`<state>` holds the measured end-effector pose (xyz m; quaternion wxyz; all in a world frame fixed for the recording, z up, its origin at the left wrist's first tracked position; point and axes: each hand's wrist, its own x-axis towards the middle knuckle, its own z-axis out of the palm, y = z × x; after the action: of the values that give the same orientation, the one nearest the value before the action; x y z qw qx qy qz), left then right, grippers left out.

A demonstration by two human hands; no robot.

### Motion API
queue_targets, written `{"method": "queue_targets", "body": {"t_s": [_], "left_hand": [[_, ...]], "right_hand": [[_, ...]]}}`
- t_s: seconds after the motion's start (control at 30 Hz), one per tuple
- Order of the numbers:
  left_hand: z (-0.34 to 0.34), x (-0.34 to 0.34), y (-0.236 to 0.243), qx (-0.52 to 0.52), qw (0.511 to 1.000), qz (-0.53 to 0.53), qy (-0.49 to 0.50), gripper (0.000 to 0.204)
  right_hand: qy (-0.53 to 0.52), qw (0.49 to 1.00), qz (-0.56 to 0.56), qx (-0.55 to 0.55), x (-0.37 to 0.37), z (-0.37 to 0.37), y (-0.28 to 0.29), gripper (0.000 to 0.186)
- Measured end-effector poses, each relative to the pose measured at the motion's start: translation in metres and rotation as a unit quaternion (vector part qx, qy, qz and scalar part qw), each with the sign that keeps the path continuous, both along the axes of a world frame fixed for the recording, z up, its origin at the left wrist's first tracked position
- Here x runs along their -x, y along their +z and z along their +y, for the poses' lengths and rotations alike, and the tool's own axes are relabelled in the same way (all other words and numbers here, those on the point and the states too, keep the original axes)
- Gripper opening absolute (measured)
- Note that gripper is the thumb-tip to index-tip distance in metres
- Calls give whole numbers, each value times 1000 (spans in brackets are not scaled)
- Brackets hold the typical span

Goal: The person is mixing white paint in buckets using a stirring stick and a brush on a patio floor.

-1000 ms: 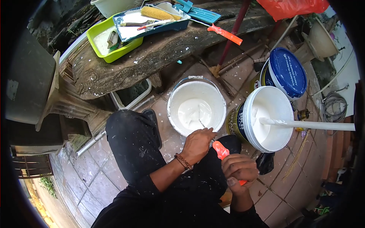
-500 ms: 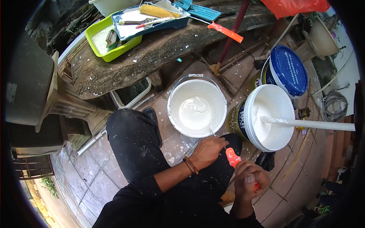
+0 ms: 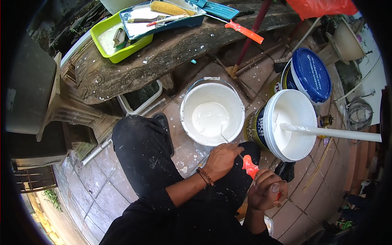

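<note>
Right hand [image 3: 265, 192]: fingers curled around the orange handle [image 3: 250, 165] of a tool, its front part projecting past the index finger. Left hand [image 3: 222, 159]: back upward, fingers grasping the thin metal rod [image 3: 225, 139] of the same tool; their undersides are hidden. The rod slants beyond the left fingertips into the white bucket [image 3: 188, 122], just ahead of them, and reaches the white paint [image 3: 208, 114] inside. Depth of the tip: cannot tell.

Right of the left fingers, and ahead of the right ones: an open paint tub [image 3: 304, 110] with a white pole [image 3: 343, 133] leaning out over its rim. Beyond it, farther from the fingers, a blue-lidded bucket [image 3: 311, 75]. Well ahead of both hands, a wooden bench [image 3: 171, 57] bears a lime-green tray [image 3: 141, 48] and a yellow roller [image 3: 169, 10].
</note>
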<state>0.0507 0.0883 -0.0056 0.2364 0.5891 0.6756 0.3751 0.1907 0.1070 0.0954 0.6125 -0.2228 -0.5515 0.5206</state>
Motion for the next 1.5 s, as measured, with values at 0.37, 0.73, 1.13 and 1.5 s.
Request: {"method": "queue_targets", "body": {"t_s": [0.37, 0.73, 1.13, 1.5], "left_hand": [[13, 20, -24, 68, 997, 34, -7, 37], [10, -2, -6, -28, 1000, -3, -6, 29], [4, -5, 1, 29, 998, -36, -44, 34], [8, -11, -9, 81, 995, 34, -42, 41]], "right_hand": [[-5, 998, 4, -56, 3, 0, -45, 28], [39, 997, -59, -13, 3, 28, 24, 31], [14, 997, -79, -8, 4, 27, 29, 30], [-6, 999, -35, -37, -28, 9, -17, 25]]}}
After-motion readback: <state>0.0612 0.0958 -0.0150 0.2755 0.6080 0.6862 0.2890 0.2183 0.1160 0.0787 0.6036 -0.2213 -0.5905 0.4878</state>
